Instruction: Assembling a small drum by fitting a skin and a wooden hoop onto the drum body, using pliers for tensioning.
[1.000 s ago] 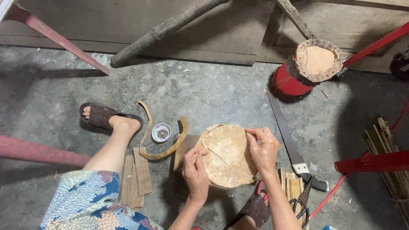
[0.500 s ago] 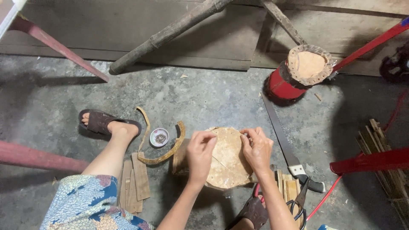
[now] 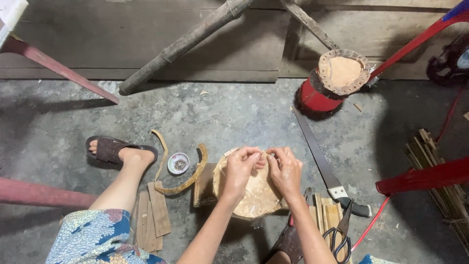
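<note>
We find our left hand (image 3: 242, 168) and right hand (image 3: 285, 170) pinched together on the far rim of the small drum (image 3: 249, 195), which sits on the floor between our knees. Risk: the skin could tear (overpulled lacing); the saw (image 3: 322, 166) lies just beside.

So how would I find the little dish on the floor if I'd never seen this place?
Start at the sandalled foot on the grey concrete floor. Just to the side of its heel, toward the round drum-like piece under both hands, sits the small round dish. It lies between two curved brown strips, and it is the only pale, bowl-shaped thing there, with dark bits inside.
</note>
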